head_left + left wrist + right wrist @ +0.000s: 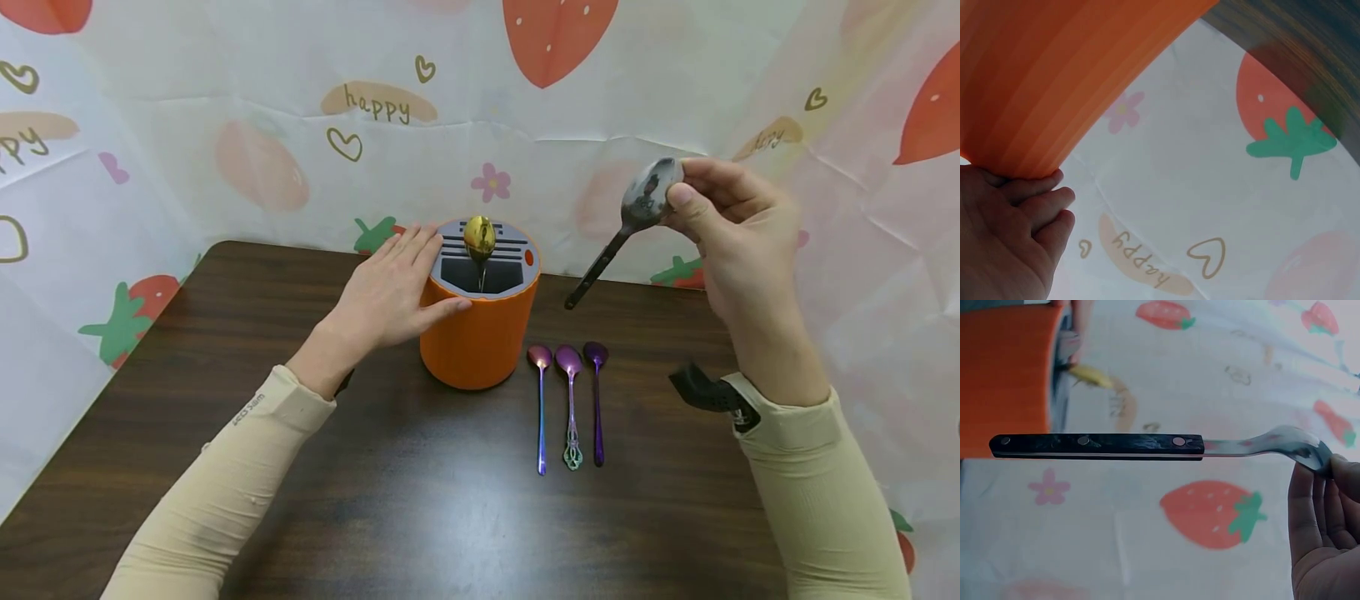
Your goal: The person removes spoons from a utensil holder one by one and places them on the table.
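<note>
My right hand (738,225) pinches a large silver spoon (651,196) by its bowl, between thumb and fingers. Its black riveted handle (1097,445) points down and left in the head view, above the table and apart from the holder. An orange round utensil holder (476,346) with a grey slotted top stands upright. Out of its top sticks a gold spoon (480,236), bowl up; its lower end is hidden inside. My left hand (386,287) rests against the holder's upper left edge, fingers extended along the rim and thumb across the front.
Right of the holder, three spoons lie side by side on the dark wooden table (390,500): a pink-blue spoon (540,358), a purple spoon with an ornate handle (569,363) and a dark purple spoon (596,355). A strawberry-print cloth (262,83) hangs behind.
</note>
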`<state>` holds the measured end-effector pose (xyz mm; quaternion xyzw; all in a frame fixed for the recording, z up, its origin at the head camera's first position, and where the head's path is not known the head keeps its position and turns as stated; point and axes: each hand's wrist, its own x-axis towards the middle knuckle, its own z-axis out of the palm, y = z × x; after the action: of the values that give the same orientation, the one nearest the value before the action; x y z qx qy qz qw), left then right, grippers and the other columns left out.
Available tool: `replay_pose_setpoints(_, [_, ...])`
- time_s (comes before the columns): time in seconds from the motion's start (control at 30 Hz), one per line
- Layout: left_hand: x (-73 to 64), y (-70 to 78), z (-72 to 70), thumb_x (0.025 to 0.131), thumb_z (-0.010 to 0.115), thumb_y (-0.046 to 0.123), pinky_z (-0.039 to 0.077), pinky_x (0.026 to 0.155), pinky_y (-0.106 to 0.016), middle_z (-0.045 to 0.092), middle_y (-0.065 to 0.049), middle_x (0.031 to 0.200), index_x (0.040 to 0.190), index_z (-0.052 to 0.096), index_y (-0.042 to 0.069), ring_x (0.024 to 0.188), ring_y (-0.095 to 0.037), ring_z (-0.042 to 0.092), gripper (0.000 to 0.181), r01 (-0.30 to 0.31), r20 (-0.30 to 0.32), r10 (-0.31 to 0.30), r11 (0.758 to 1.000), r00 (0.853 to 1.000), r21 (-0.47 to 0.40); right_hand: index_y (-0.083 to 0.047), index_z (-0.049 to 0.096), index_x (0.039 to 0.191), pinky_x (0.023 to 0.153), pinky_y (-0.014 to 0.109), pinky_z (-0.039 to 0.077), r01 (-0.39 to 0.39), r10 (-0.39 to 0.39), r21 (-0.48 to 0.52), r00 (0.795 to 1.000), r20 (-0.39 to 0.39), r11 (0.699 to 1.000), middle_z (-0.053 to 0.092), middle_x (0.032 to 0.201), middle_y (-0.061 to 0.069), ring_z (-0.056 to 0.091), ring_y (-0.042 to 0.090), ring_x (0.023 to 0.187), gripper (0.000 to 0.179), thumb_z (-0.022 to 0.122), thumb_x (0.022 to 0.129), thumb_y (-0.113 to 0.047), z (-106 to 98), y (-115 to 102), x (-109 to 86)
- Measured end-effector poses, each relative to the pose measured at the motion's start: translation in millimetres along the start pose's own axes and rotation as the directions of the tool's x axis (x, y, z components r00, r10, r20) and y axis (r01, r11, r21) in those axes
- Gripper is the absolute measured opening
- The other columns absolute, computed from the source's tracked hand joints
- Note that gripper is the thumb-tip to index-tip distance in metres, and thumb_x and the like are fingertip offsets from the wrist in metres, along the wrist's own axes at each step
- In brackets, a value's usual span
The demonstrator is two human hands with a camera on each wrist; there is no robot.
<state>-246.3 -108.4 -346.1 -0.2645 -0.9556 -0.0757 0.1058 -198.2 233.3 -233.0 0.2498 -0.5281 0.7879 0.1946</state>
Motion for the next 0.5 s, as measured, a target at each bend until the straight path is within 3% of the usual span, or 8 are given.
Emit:
replay_pose_setpoints(0.27, [-0.1, 0.2, -1.0, 0.097, 0.045, 0.077, 0.013, 0.13, -0.046, 0.022, -0.017, 0.171, 0.163, 0.028, -0.001, 0.159, -0.035, 0.017, 0.103, 0.005, 0.009, -0.005, 1.0, 1.0, 0.0, 0.015, 0.073, 0.105, 0.069, 0.026, 0.063, -0.076, 0.069, -0.052, 0.99, -0.123, 0.996, 0.076, 0.09, 0.015, 0.072, 0.02, 0.074, 0.018, 0.072, 0.088, 0.017, -33.4, 14.8, -18.8])
replay_pose_setpoints(0.5, [-0.7, -0.2, -0.6, 0.097, 0.045, 0.077, 0.013, 0.13, -0.046, 0.022, -0.017, 0.171, 0.163, 0.028, -0.001, 0.159, -0.035, 0.018, 0.103, 0.004, 0.005, -0.004, 1.0, 1.0, 0.0, 0.014, 0.075, 0.106, 0.068, 0.023, 0.062, -0.166, 0.148, -0.101, 0.975, -0.168, 0.981, 0.077, 0.091, 0.012, 0.071, 0.016, 0.076, 0.019, 0.076, 0.088, 0.01, -66.7, 25.4, -33.5])
